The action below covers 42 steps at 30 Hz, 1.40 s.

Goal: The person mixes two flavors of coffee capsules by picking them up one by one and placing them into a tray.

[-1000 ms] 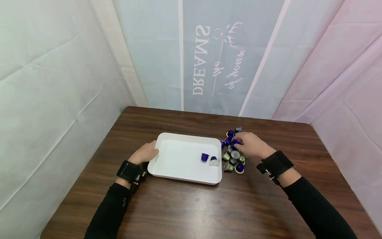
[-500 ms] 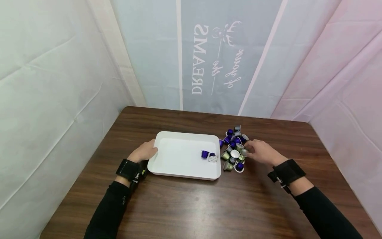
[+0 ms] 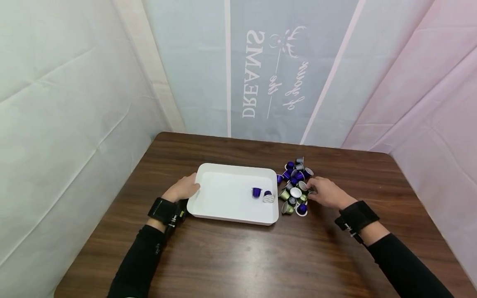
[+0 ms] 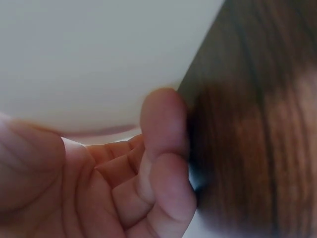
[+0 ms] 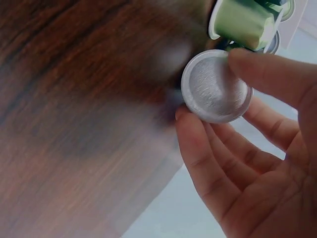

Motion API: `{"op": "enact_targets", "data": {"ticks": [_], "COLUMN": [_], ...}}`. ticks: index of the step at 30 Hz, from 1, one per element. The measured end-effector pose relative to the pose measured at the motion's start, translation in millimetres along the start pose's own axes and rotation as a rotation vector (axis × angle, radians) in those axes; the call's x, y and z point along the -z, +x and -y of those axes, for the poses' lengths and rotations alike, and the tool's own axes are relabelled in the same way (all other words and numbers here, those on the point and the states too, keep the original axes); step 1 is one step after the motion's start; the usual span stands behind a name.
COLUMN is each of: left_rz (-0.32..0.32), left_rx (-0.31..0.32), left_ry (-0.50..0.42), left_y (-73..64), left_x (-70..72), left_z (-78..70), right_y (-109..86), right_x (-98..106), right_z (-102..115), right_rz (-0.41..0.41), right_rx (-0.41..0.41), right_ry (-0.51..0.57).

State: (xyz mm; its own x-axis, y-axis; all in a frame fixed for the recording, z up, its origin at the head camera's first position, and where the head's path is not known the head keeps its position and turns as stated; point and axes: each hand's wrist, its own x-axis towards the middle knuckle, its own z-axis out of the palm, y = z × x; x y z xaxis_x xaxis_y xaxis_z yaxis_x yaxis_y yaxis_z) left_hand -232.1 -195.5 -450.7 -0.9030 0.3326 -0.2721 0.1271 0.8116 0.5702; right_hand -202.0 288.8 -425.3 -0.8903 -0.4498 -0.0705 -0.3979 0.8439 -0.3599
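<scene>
Firm on One Side, Delicate on the Other

And here's the left hand [image 3: 181, 188] clamped on the left end of the white tray [image 3: 227, 196], fingers curled about its edge, presumably to stop it sliding on the table [image 3: 238, 256]. Well apart from it, just right of the tray, the right hand [image 3: 326, 192] does the fine work: thumb and a finger pinch a silver-lidded capsule [image 5: 205, 91] across its rim, a sensible hold, I'd judge, for something so small and round. The capsule pile [image 3: 295, 192] sits just beside the tray's right end, likely to keep the reach short; inside the tray, towards that same end, lie a purple capsule [image 3: 256, 192] and a pale-lidded capsule [image 3: 268, 198].

Now the textures! That pinched lid is a flat, finely crinkled, foil-like disc; the neighbouring green capsule [image 5: 242, 24] is a satiny tapered cup with a flared rim. The tray: smooth, shallow, round-cornered, probably plastic, with dark, streaky wood grain around it.
</scene>
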Motion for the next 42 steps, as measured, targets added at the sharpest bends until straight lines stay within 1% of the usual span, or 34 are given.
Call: {"op": "enact_targets", "data": {"ticks": [6, 9, 14, 18, 21, 26, 31, 34, 37, 40, 42], "left_rz": [0.007, 0.009, 0.008, 0.006, 0.001, 0.0, 0.021, 0.028, 0.025, 0.031, 0.036], "left_rx": [0.008, 0.021, 0.002, 0.014, 0.021, 0.023, 0.027, 0.035, 0.056, 0.06, 0.057], "left_ry": [0.012, 0.006, 0.001, 0.016, 0.023, 0.012, -0.001, 0.0, 0.003, 0.007, 0.008], "left_y": [0.8, -0.2, 0.5, 1.2, 2.0, 3.9, 4.3, 3.8, 3.9, 5.0, 6.1], "left_x": [-0.8, -0.2, 1.9, 4.5, 5.3, 2.4, -2.5, -3.9, -2.8, -1.2, -0.8], "left_z": [-2.7, -4.0, -2.5, -1.0, -2.9, -6.1, -5.3, -3.7, -1.6, 0.9, 2.4], "right_y": [1.7, 1.0, -0.5, 0.0, 1.0, 5.8, 14.5, 23.0, 33.5, 43.3, 49.4], "right_x": [-1.3, 2.1, 13.3, 19.0, 22.3, 26.8, 29.1, 31.6, 32.9, 30.7, 26.9], "right_z": [-3.4, -3.5, -0.1, 6.1, 12.5, 26.8, 44.5, 59.3, 74.7, 88.1, 97.2], "right_rz": [0.053, 0.06, 0.011, -0.026, -0.047, -0.059, -0.069, -0.058, -0.039, -0.032, -0.031], "right_rx": [-0.029, -0.025, -0.025, -0.005, 0.007, 0.04, 0.087, 0.12, 0.14, 0.154, 0.178], "right_ry": [0.014, 0.015, 0.026, 0.044, 0.052, 0.064, 0.067, 0.082, 0.108, 0.111, 0.109]}}
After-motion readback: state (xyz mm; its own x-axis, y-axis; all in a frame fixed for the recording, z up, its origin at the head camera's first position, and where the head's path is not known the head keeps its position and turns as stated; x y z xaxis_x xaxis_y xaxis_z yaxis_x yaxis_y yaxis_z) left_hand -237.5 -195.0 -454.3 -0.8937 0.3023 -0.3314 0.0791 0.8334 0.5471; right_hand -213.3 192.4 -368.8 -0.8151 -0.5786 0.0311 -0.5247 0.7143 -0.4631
